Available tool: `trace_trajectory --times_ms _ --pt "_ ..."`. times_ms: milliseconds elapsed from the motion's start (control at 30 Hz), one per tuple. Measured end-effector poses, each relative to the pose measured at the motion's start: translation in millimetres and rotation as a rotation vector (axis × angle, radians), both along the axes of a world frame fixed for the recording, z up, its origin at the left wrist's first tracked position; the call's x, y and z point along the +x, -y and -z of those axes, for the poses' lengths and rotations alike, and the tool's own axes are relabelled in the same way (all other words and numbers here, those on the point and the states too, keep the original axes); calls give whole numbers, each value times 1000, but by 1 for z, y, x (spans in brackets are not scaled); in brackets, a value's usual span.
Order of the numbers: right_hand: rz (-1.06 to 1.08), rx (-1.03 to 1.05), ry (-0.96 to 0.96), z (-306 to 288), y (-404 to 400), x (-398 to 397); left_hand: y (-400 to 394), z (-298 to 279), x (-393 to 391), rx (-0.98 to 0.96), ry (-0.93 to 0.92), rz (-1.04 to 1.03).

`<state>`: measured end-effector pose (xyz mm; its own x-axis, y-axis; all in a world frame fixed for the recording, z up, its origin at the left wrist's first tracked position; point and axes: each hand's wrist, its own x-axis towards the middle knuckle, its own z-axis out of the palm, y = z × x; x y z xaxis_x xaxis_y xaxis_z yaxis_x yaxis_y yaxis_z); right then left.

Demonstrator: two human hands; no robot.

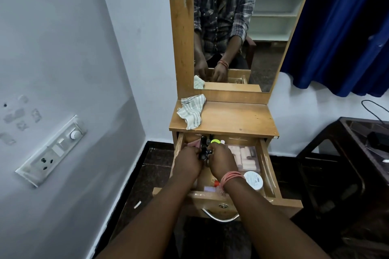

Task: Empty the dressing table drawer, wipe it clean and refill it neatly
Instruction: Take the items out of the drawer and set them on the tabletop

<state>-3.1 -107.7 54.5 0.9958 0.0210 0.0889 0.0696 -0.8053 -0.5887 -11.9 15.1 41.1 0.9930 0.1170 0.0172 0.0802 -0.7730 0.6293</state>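
The wooden drawer [270,171] of the dressing table is pulled open in the head view. Inside it lie several small black bottles [203,145], a yellow-green cap [215,141], a clear box of pale rolls [245,156] and a white round jar [253,180]. Both hands reach into its left half. My left hand [188,164] and my right hand [223,162] have fingers curled round the black bottles between them. A striped cloth [191,111] lies on the left of the table top [237,116].
A mirror [242,27] stands behind the table top. A wall with a switch panel [52,151] is on the left. A dark table [366,139] with a cable stands at the right, and a blue curtain [347,27] hangs above it.
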Motion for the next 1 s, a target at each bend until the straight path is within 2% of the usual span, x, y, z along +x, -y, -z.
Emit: trace_trajectory --times_ms 167,333,467,533,733,867,1000 --pt "59 121 -59 6 9 0 11 6 8 42 -48 34" --pt "100 305 9 4 31 -3 13 14 11 91 -28 28" --pt "28 315 -107 5 35 -7 14 17 10 109 -27 39" --pt "-20 225 -169 5 31 -13 16 15 8 112 -28 44" --pt "-101 -283 -156 3 17 -20 15 3 7 109 -32 33" --pt "-145 -364 -213 -1 10 -20 9 -14 9 -22 50 -68" --pt "-120 -320 -198 -4 11 -11 4 -47 19 -342 130 -143"
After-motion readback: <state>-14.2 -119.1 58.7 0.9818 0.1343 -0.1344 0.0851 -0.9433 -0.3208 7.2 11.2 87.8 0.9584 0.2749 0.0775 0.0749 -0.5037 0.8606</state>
